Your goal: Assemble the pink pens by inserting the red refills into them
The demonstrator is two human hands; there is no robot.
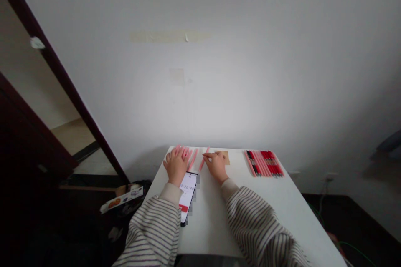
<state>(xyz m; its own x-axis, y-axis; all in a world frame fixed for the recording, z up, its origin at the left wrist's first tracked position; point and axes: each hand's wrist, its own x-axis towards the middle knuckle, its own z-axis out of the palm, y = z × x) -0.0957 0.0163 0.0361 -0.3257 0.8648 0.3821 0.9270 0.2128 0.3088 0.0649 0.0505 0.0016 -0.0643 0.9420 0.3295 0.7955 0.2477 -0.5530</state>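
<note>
While the left hand (176,166) lies palm down at the far edge of the white counter (219,221), its fingers (179,152) sit over a few pink sticks (187,153), & can't tell if they're gripping. Right hand (216,166) is closed w/ thumb & fingers on a single pink stick (203,159), which tilts across the top, just L of a tan paper square (224,157). Both arms in striped sleeves (257,225), cuffs beige.

Between the hands, a smartphone (188,196) lies face up, close under the left wrist, timer digits reading 20:48, w/ a red button (183,208) below; its edge is pixelated. Further R, near the far corner, a neat row of pink & red sticks w/ black ends (264,163) sits well apart from the right hand.

Edges now: the sticks & paper are right up by the far edge, the wall (219,71) rising behind, faint tape marks (166,36) on it. Wide white stretch of counter lies between phone & right sleeve, more past the row toward the R edge. Off the L edge, a printed carton (121,199) w/ a food pic, its small print too tiny to read. Wall socket (328,177) low on the R, cable (322,200) hanging from it.
</note>
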